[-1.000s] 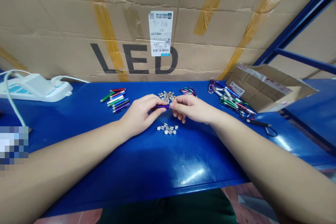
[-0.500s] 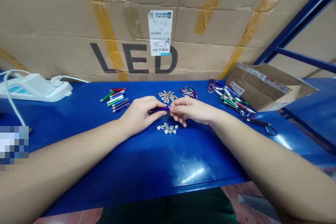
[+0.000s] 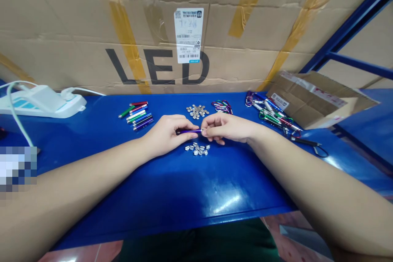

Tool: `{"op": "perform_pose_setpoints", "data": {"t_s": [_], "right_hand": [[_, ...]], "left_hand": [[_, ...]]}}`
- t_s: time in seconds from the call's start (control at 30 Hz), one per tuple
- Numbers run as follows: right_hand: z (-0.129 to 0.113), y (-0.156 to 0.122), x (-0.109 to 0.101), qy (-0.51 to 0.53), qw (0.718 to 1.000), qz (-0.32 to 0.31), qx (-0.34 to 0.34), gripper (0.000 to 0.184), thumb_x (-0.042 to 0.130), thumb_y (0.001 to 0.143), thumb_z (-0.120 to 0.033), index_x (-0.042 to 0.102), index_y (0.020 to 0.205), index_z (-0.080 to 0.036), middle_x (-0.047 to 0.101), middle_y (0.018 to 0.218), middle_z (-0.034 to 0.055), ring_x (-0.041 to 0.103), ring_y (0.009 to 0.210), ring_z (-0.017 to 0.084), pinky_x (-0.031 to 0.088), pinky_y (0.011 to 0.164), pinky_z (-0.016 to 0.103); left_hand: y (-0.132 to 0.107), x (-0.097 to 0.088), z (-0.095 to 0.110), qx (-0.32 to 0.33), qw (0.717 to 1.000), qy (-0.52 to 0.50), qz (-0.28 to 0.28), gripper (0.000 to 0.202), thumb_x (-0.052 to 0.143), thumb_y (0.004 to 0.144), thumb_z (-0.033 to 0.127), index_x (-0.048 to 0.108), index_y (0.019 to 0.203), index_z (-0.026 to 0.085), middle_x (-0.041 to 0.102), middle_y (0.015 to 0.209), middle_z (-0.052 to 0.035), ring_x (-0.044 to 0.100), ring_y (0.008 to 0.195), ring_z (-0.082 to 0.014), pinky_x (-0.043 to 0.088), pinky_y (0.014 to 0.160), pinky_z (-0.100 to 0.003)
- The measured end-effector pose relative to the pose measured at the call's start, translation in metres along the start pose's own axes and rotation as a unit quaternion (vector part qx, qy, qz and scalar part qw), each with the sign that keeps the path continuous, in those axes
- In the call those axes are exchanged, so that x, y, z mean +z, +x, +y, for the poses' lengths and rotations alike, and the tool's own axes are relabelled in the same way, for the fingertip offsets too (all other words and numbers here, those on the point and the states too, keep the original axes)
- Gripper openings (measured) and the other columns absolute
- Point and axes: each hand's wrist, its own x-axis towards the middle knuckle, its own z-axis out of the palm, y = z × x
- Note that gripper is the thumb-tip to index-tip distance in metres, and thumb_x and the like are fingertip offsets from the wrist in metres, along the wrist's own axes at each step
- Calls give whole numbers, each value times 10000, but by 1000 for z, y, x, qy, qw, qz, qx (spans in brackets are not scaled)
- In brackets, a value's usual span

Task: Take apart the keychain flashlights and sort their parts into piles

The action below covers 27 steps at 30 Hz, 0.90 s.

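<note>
My left hand (image 3: 170, 134) is closed round a slim purple metal flashlight tube (image 3: 192, 131), held level just above the table with its right end sticking out. At that end, the thumb and forefinger of my right hand (image 3: 225, 127) pinch a small silvery piece, mostly hidden by the fingertips. Just below my hands lie several small silver end caps (image 3: 198, 150). Beyond them is a cluster of button cells (image 3: 197, 111). To its right sits a pile of coloured carabiners (image 3: 222, 107).
Several coloured tubes (image 3: 138, 115) lie left of my hands. At right, flashlights with carabiners (image 3: 278, 116) spill beside an open cardboard box (image 3: 319, 98). A white power strip (image 3: 72, 106) stands at the far left. A large carton (image 3: 73, 65) closes off the back of the blue table (image 3: 172, 196).
The right fingertips have shifted slightly at the tube's end, and a silvery glint shows there now. My left hand keeps its hold on the purple tube. The view has moved a little.
</note>
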Motion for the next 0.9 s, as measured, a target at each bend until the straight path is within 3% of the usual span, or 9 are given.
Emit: {"op": "perform_pose_setpoints", "data": {"t_s": [0.23, 0.47, 0.9], "right_hand": [[2, 0, -2, -23, 1000, -17, -8, 234, 795, 816, -353, 688, 817, -145, 659, 671, -23, 546, 475, 62, 443, 451, 190], [7, 1, -1, -61, 998, -19, -10, 277, 792, 830, -408, 686, 827, -152, 666, 710, -14, 582, 518, 77, 485, 490, 201], [6, 3, 3, -111, 993, 5, -28, 286, 770, 858, -424, 651, 835, -165, 633, 693, -30, 566, 479, 77, 446, 465, 205]], "left_hand": [[1, 1, 0, -47, 998, -39, -23, 147, 802, 902, 304, 823, 992, 190, 783, 855, -31, 713, 745, -153, 563, 734, -268], [-1, 1, -4, -54, 996, -49, -42, 156, 799, 900, 337, 826, 976, 203, 776, 827, -28, 708, 728, -159, 560, 720, -279], [-1, 3, -4, -134, 985, -99, -37, 154, 811, 866, 305, 804, 946, 173, 798, 875, -43, 742, 798, -186, 571, 715, -289]]}}
